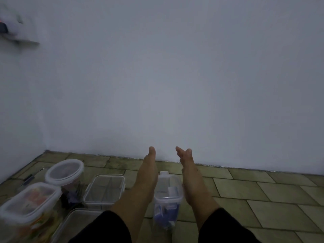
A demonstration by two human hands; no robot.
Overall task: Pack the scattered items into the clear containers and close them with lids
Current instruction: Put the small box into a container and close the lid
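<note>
two hands (149, 165) (186, 165), seemingly empty, outstretched

Black sleeves (108, 227) end above the wrists, leaving bare forearms and hands.

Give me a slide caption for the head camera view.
Both hands raised empty above clear containers on tiled floor.

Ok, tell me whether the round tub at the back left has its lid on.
Lid on. The round tub shows a whitish lid covering its whole top, rim to rim, with dark contents dimly visible beneath. Whether it is pressed fully shut cannot be told; the picture is blurred.
</note>
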